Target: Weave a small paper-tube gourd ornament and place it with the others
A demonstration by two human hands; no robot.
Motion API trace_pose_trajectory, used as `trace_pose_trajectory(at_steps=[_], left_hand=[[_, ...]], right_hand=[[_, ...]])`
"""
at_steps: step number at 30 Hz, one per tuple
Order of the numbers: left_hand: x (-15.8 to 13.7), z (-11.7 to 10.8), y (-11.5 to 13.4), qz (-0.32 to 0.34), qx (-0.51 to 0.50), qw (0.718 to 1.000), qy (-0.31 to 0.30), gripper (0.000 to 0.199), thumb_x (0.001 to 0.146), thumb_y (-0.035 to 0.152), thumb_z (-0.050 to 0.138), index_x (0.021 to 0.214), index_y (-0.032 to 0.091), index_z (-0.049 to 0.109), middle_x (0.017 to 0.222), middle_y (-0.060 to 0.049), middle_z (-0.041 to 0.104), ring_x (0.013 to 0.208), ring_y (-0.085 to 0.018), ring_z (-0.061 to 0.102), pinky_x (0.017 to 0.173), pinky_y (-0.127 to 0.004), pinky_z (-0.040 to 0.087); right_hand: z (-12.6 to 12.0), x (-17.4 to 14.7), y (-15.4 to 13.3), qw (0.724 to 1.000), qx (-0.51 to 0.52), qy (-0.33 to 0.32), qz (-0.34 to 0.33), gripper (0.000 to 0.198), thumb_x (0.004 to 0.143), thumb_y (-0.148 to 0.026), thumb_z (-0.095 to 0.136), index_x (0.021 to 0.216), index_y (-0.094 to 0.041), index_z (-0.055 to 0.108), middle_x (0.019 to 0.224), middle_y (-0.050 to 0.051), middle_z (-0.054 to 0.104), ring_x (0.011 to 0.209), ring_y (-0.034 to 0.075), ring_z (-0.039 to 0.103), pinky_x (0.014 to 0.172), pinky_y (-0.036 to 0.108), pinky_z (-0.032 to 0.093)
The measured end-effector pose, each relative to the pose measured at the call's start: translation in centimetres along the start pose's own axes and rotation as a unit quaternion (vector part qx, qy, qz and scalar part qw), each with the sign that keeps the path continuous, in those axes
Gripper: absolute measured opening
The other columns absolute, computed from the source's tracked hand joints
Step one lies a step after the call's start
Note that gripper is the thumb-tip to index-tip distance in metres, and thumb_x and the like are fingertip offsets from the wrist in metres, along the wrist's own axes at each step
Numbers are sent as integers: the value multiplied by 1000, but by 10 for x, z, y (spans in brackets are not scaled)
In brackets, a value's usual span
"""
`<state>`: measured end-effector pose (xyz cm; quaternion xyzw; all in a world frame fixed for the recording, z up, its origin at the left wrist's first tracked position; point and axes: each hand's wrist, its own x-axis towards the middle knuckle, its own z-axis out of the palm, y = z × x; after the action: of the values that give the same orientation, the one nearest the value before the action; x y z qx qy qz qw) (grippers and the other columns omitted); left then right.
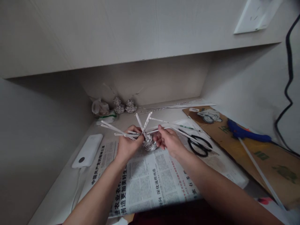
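Worktop: pale, set in a recess, extending beneath and beyond the fingers.
Panel: pale, plain, spanning the space above the fingers.
Newspaper: spread below the fingers, printed mostly in black.
White device: flat, rounded corners, cable attached; left of the left fingers.
Plastic bag: crumpled; beyond the left fingers, near two woven paper gourds.
Scissors: black handles; just right of the right fingers.
Cardboard: brown; farther right of the fingers, bearing a blue glue gun.

Principal item, woven paper piece: between the two sets of fingers, over the newspaper. Rounded body, coiled, grey-white flecked with dark print; pale rolled-paper spokes fan upward and toward the left.

Left hand: thumb and fingers closed on the piece at the base of the spokes.
Right hand: thumb and forefinger pinched on a thin paper strand; remaining fingers curled beside the body, contact with it indeterminable.
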<state>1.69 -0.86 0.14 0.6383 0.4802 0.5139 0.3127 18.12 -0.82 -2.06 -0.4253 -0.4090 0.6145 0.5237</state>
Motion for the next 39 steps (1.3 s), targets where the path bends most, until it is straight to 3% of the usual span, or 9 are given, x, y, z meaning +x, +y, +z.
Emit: trace_pose_trajectory(at_steps=[2,3,5,8,10,14,23,32,39], left_hand=[[0,0,1,-12,-5,1000,10,12,67,12,62,65,18,52,66,3,61,57,-10,54,54,-20,43],[0,0,2,-18,-7,1000,14,12,67,12,62,66,17,52,66,3,60,57,-10,54,54,-20,43],[0,0,2,-29,-11,999,11,10,67,13,63,68,17,54,66,3,60,57,-10,54,54,-20,43],[-2,1,0,-40,-12,999,-4,9,67,15,64,70,17,56,65,4,58,56,-11,54,54,-21,43],[-2,1,-2,-36,-11,999,-5,9,68,14,64,71,17,57,65,4,58,58,-11,55,54,-20,43],[-2,2,-5,-36,-31,999,-24,6,70,14,61,76,17,61,68,3,59,59,-11,54,54,-20,42],[3,-6,4,-28,-9,994,-107,6,71,15,58,75,15,61,69,0,63,64,-14,58,59,-25,45],[9,-28,-5,-101,-137,934,-314,49,63,20,79,106,21,55,86,-2,66,76,-15,62,72,-29,50],[10,-22,-9,-59,-81,965,-243,35,67,24,76,98,17,62,85,-2,66,77,-15,62,72,-28,49]], right_hand=[[2,-6,-2,998,-8,-61,29,57,84,-65,45,74,-13,64,55,3,59,37,9,48,31,20,25],[4,-10,-3,996,-25,-82,-1,56,86,-63,43,76,-13,66,57,3,60,39,10,50,32,20,29],[8,-18,-4,982,-99,-79,-139,41,87,-52,51,85,-15,68,71,5,66,54,13,59,43,23,42],[11,-24,-2,905,-249,-10,-345,18,83,-27,62,99,-21,67,99,7,67,85,17,62,69,28,49],[10,-22,0,868,-316,12,-384,20,82,-19,62,101,-22,66,104,6,66,93,19,60,73,29,49],[9,-16,5,859,-351,28,-372,18,78,-17,65,96,-21,65,101,6,65,90,19,61,67,28,50],[10,-14,6,849,-365,18,-382,8,76,-16,67,81,-20,62,92,3,65,92,19,59,83,32,46],[8,-6,11,906,-306,31,-291,3,79,-21,62,78,-19,61,84,3,65,76,15,61,66,25,47],[8,-7,7,914,-298,27,-274,3,78,-21,61,76,-18,61,82,2,65,71,13,60,63,24,46]])
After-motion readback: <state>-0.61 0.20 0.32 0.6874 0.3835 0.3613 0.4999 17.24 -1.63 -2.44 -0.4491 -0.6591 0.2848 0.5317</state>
